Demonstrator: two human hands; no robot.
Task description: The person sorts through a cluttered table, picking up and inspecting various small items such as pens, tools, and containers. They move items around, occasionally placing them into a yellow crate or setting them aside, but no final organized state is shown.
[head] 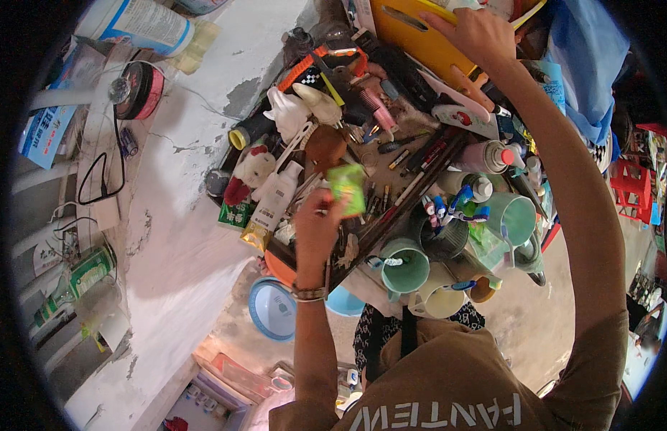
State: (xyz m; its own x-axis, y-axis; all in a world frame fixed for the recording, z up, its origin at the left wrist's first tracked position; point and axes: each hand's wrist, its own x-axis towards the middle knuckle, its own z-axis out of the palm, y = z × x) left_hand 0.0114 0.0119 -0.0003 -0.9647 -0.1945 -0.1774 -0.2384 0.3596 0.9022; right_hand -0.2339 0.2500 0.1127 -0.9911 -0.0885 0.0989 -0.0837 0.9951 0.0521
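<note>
My left hand holds a small green packet by its edge, above a cluttered wooden tray; both are slightly blurred. Under and around it lie a white tube with a gold end, a white brush, a red and white plush toy, a pink comb and several pens. At the top right, my right hand is on the rim of a yellow plastic basket, its fingers curled over the edge.
Nearer me stand a green cup, a cream cup, a dark cup with toothbrushes and a spray can. A blue cloth hangs at the right. Blue basins are below; a white wall ledge runs along the left.
</note>
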